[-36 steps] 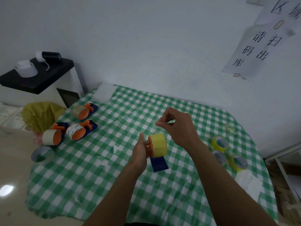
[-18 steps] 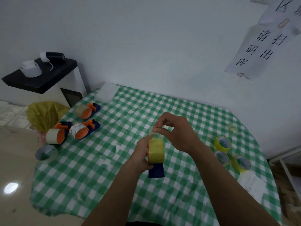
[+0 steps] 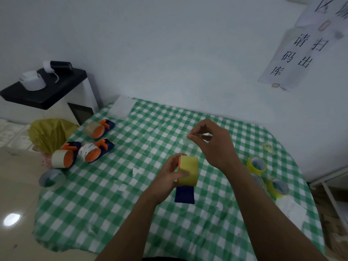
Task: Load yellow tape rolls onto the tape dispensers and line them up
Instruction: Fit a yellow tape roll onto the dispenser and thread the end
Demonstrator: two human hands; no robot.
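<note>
Bench (image 3: 113, 213) under a green checked cloth: three loaded dispensers (image 3: 94, 152) lie near its left edge, three spare yellow rolls (image 3: 257, 164) near its right. Left hand (image 3: 167, 178) grips a blue dispenser (image 3: 184, 194) over mid-bench, thumb on the yellow roll (image 3: 188, 170) seated on it. Right hand (image 3: 216, 146), just beyond and higher, pinches thumb to forefinger on the faint clear tape end (image 3: 185, 143).
</note>
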